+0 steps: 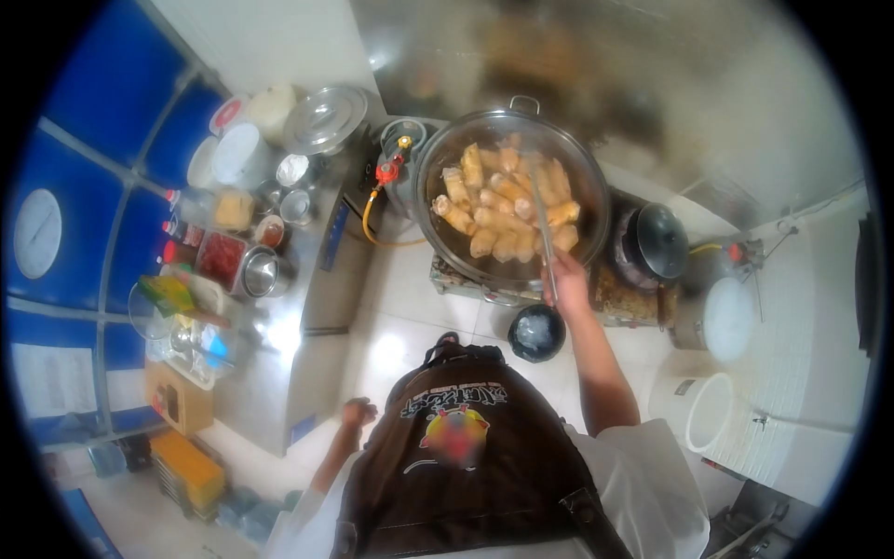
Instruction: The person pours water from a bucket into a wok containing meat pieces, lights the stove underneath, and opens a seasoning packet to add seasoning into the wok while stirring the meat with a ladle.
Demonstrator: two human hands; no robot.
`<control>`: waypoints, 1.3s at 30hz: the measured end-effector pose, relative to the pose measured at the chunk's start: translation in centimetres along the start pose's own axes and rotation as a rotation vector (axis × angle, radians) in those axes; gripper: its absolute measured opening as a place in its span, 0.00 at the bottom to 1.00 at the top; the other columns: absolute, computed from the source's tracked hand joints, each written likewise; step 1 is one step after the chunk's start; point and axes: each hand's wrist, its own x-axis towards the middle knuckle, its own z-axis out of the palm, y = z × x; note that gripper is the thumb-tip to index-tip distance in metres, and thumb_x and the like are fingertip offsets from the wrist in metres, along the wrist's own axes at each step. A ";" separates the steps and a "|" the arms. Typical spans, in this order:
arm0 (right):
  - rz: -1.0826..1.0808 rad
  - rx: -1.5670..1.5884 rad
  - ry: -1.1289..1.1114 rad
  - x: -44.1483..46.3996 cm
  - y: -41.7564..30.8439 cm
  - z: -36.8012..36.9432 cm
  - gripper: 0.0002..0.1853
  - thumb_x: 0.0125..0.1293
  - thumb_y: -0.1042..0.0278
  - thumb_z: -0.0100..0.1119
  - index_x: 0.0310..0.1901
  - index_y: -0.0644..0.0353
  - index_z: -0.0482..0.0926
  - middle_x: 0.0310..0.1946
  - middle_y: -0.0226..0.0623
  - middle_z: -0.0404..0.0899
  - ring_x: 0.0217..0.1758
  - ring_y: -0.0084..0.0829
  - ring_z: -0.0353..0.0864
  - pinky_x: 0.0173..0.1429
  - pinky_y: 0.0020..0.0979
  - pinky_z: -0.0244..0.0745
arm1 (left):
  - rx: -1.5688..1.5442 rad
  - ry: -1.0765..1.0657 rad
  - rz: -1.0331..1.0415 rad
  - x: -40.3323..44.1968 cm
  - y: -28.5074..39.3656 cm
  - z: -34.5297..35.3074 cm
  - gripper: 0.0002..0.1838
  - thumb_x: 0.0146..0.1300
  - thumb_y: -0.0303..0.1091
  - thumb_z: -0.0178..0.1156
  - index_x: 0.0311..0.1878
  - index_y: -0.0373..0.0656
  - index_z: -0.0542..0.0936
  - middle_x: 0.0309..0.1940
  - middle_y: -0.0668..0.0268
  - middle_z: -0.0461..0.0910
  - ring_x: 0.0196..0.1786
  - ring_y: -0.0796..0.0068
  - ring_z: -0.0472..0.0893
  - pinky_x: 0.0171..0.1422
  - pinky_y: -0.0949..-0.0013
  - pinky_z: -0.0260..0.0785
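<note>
Apron, right hand holding utensil, long axis pointing away.

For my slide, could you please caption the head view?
Right hand holding a metal utensil over golden food pieces in a wide metal pot, left hand hanging apart.

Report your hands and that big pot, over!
Right hand grips metal tool at pot. Left hand low, nothing seen in it. Rolls heaped in pot. Nothing visible in the way.
</note>
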 end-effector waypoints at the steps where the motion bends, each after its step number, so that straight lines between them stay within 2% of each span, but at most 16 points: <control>1: 0.009 -0.009 -0.006 -0.8 0.4 -0.2 0.25 0.75 0.66 0.47 0.70 0.66 0.65 0.25 0.35 0.74 0.11 0.25 0.67 0.12 0.29 0.60 | 0.208 -0.044 0.201 0.0 -1.6 -0.4 0.14 0.69 0.34 0.52 0.51 0.36 0.79 0.36 0.52 0.86 0.34 0.60 0.86 0.36 0.60 0.80; 4: 0.014 -0.125 0.015 -1.4 1.5 -0.1 0.24 0.75 0.66 0.47 0.70 0.63 0.66 0.24 0.34 0.73 0.12 0.25 0.68 0.12 0.28 0.61 | 0.672 -0.162 0.451 2.7 -6.5 -2.4 0.12 0.68 0.35 0.54 0.45 0.42 0.83 0.33 0.56 0.85 0.33 0.61 0.84 0.37 0.61 0.77; 6: 0.002 -0.317 0.047 -0.9 1.9 -0.1 0.23 0.75 0.66 0.48 0.70 0.61 0.68 0.25 0.34 0.75 0.13 0.25 0.70 0.14 0.29 0.63 | 0.839 -0.182 0.453 2.9 -7.1 -2.8 0.11 0.67 0.35 0.55 0.43 0.44 0.85 0.33 0.56 0.85 0.35 0.61 0.84 0.37 0.60 0.76; 8: -0.017 -0.313 0.079 0.5 2.1 -0.1 0.23 0.75 0.66 0.48 0.69 0.62 0.68 0.26 0.34 0.75 0.13 0.25 0.70 0.15 0.29 0.63 | 0.599 -0.119 -0.002 -0.2 -4.5 -2.0 0.11 0.65 0.36 0.56 0.44 0.45 0.85 0.33 0.54 0.85 0.35 0.60 0.84 0.40 0.56 0.76; 9: -0.042 -0.313 0.096 0.8 2.2 -0.5 0.23 0.75 0.66 0.48 0.69 0.62 0.68 0.26 0.34 0.75 0.13 0.24 0.70 0.15 0.29 0.64 | 0.610 -0.126 -0.006 1.4 -5.8 -2.4 0.11 0.65 0.36 0.56 0.44 0.45 0.85 0.33 0.54 0.85 0.35 0.60 0.84 0.40 0.56 0.76; 11: -0.065 -0.263 0.129 -0.6 1.2 -1.6 0.23 0.76 0.65 0.49 0.68 0.63 0.69 0.26 0.33 0.75 0.13 0.24 0.70 0.15 0.28 0.63 | 1.138 -0.031 0.854 6.0 -8.8 -3.7 0.11 0.64 0.36 0.58 0.45 0.46 0.85 0.33 0.55 0.85 0.31 0.60 0.83 0.35 0.59 0.76; 12: -0.064 -0.186 0.115 -2.0 1.0 -3.2 0.23 0.76 0.65 0.49 0.69 0.63 0.68 0.26 0.34 0.75 0.13 0.24 0.69 0.15 0.27 0.63 | 1.238 -0.076 1.033 3.1 -4.7 -3.8 0.13 0.66 0.36 0.56 0.49 0.43 0.83 0.36 0.57 0.86 0.32 0.62 0.85 0.32 0.62 0.77; 13: -0.064 -0.114 0.099 -3.8 0.6 -4.6 0.24 0.75 0.64 0.49 0.69 0.63 0.68 0.26 0.35 0.75 0.13 0.24 0.68 0.15 0.27 0.62 | 1.233 -0.086 1.032 2.0 -2.4 -2.8 0.13 0.66 0.36 0.56 0.49 0.43 0.83 0.36 0.57 0.86 0.32 0.62 0.85 0.32 0.62 0.77; 15: -0.003 -0.091 0.115 -8.1 -0.1 -7.0 0.25 0.75 0.64 0.50 0.70 0.64 0.65 0.26 0.37 0.76 0.12 0.23 0.67 0.14 0.26 0.61 | 0.038 -0.004 -0.008 0.5 0.9 -0.5 0.15 0.68 0.34 0.54 0.52 0.38 0.80 0.38 0.56 0.86 0.34 0.64 0.85 0.32 0.65 0.78; 18: 0.097 0.045 0.131 -14.2 -0.2 -8.9 0.26 0.75 0.64 0.49 0.71 0.65 0.63 0.27 0.39 0.76 0.11 0.23 0.67 0.13 0.25 0.61 | 0.062 0.016 0.016 -2.3 3.7 1.3 0.16 0.68 0.31 0.51 0.55 0.36 0.78 0.37 0.54 0.86 0.35 0.65 0.86 0.34 0.63 0.79; 22: 0.211 0.380 0.192 -18.1 0.0 -7.1 0.24 0.76 0.64 0.46 0.70 0.62 0.64 0.26 0.37 0.75 0.10 0.23 0.66 0.12 0.24 0.60 | 0.267 -0.117 0.172 1.1 -0.4 0.0 0.15 0.68 0.31 0.51 0.54 0.36 0.78 0.35 0.55 0.86 0.32 0.67 0.84 0.31 0.64 0.76; 25: 0.234 0.570 0.204 -16.8 2.1 -6.8 0.20 0.77 0.63 0.45 0.65 0.60 0.67 0.27 0.35 0.75 0.11 0.22 0.64 0.13 0.23 0.59 | 0.764 -0.230 0.276 2.6 -0.5 -0.7 0.15 0.69 0.32 0.50 0.53 0.37 0.79 0.35 0.54 0.86 0.32 0.65 0.84 0.31 0.64 0.75; 30: 0.191 0.751 0.151 -11.0 4.1 -8.6 0.09 0.78 0.63 0.45 0.51 0.55 0.70 0.27 0.34 0.74 0.14 0.21 0.64 0.15 0.23 0.60 | 0.543 -0.250 0.214 4.2 0.4 -0.9 0.16 0.70 0.36 0.52 0.51 0.36 0.79 0.35 0.54 0.85 0.33 0.61 0.85 0.31 0.62 0.75; 32: 0.168 0.789 0.131 -8.8 4.3 -10.6 0.06 0.77 0.62 0.46 0.45 0.54 0.69 0.27 0.34 0.74 0.15 0.21 0.65 0.16 0.22 0.60 | 0.228 -0.116 -0.089 5.3 2.0 0.4 0.16 0.70 0.36 0.51 0.52 0.35 0.79 0.36 0.53 0.85 0.35 0.60 0.86 0.33 0.61 0.80; 33: 0.142 0.745 0.098 -8.3 4.2 -11.4 0.06 0.77 0.62 0.47 0.42 0.53 0.68 0.28 0.34 0.74 0.16 0.21 0.65 0.16 0.22 0.60 | 0.232 -0.118 -0.092 4.9 3.4 0.9 0.16 0.70 0.36 0.51 0.52 0.35 0.79 0.36 0.53 0.85 0.35 0.60 0.86 0.33 0.61 0.80; 39: 0.188 0.541 0.162 -13.6 0.8 -11.1 0.09 0.78 0.62 0.44 0.50 0.57 0.71 0.25 0.33 0.75 0.13 0.21 0.64 0.15 0.24 0.59 | 0.176 -0.079 0.078 3.4 7.1 3.2 0.16 0.70 0.35 0.51 0.54 0.36 0.78 0.38 0.53 0.85 0.37 0.59 0.87 0.38 0.60 0.82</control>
